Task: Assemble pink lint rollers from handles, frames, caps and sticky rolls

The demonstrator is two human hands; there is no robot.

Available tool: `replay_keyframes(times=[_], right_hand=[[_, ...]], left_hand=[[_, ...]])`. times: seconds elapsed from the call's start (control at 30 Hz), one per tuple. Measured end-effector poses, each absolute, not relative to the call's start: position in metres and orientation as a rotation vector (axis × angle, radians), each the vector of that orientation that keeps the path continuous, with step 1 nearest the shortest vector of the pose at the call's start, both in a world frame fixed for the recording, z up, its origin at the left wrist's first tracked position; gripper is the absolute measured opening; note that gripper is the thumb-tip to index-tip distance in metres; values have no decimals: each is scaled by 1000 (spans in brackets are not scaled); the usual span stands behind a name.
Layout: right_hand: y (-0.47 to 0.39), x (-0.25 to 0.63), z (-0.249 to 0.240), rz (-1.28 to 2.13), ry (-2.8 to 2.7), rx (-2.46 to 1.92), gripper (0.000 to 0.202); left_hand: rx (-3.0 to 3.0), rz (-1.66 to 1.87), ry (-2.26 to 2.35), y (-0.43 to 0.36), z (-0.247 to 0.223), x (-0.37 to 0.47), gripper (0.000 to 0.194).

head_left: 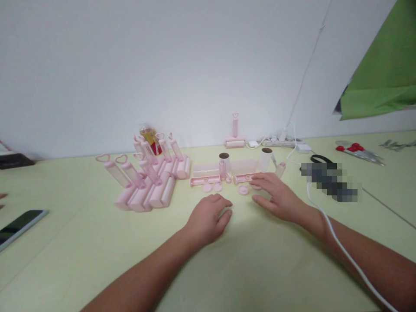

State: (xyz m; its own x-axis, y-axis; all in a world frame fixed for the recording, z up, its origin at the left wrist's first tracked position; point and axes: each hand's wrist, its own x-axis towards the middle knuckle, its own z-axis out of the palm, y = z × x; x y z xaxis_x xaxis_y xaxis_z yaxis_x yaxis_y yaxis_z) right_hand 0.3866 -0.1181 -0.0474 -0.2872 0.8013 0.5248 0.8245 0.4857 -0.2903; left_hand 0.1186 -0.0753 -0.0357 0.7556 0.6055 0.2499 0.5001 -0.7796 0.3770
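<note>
My left hand point(208, 219) rests on the table with thumb and forefinger apart, holding nothing. My right hand point(281, 197) is open, fingers stretched over the right end of a pink roller holder point(241, 178); whether they touch it I cannot tell. Under its fingers a pink round cap is partly hidden, and another cap point(243, 190) lies beside it. Two more caps point(212, 187) lie beyond my left hand, in front of a second pink roller holder point(205, 180). Pink handle pieces point(222, 170) point(280, 169) and white rolls with cardboard cores point(264, 160) stand behind.
Several assembled pink lint rollers point(151, 188) stand at the left, and one more point(235, 136) by the wall. At the right are a power strip point(282, 141), red-handled scissors point(355, 148) and a pixelated dark object point(331, 182). A white cable crosses my right forearm. A phone point(19, 227) lies far left.
</note>
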Motion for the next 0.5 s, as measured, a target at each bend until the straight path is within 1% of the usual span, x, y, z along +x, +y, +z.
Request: replay_keyframes(times=[0.1,0.2,0.4,0.5], right_hand=[[-113,371,-65,22,-2294,-1366,51],[-109,366,-76,52,-2357,-1414,59],[-105,368,-84,126,-2389,-1470,70],[-104,368,-85,162,-2402,-1508,75]], left_hand=[[2697,509,1073,-68,-34,114,28],[2737,438,1215,-64,-35,111,32],[2783,364,1339,-62,-47,121,56],[2810,314,1354,-59,-53,124,62]])
